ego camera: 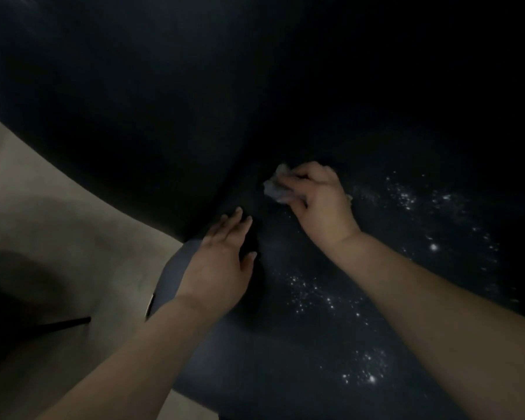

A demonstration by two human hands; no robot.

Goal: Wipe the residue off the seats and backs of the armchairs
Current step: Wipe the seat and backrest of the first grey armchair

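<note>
Your right hand grips a crumpled cloth at the back edge of the armchair seat. Your left hand lies flat, fingers straight, near the seat's left edge. White residue specks dot the seat.

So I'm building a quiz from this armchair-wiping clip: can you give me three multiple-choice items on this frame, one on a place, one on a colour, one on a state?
1. Where is the cloth?
A. on the floor
B. in the right hand, near where seat meets back
C. draped over the left arm

2. What colour is the armchair seat?
A. red
B. white
C. dark, near black

3. How is the left hand?
A. flat on the seat, fingers straight
B. gripping a bottle
C. out of view

Answers: B, the right hand grips it at the crease; C, the upholstery is dark, with shiny specks; A, it lies open on the seat, holding nothing.
</note>
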